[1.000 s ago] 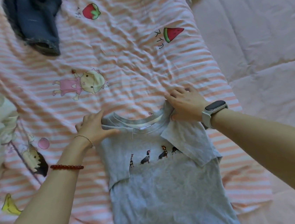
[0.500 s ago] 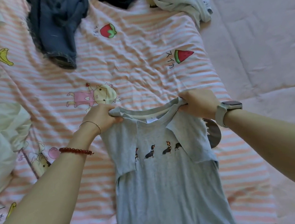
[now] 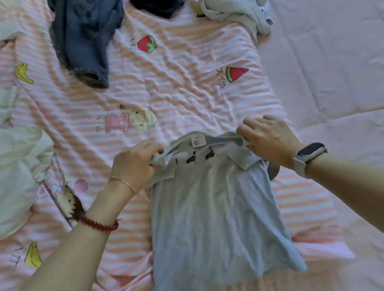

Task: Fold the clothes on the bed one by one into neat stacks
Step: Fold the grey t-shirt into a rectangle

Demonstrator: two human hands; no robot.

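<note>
Striped bed (image 3: pixel 180 94), fingers (image 3: pixel 154 158) seemingly pinching t-shirt (image 3: pixel 215 214)

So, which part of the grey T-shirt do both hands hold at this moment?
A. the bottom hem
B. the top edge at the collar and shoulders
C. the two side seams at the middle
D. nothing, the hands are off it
B: the left hand and the right hand each pinch a shoulder corner of the grey T-shirt beside its collar, while the hem lies untouched near the camera.

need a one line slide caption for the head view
Both hands, left and right, grip the shoulders of a grey T-shirt on a striped sheet.
</note>
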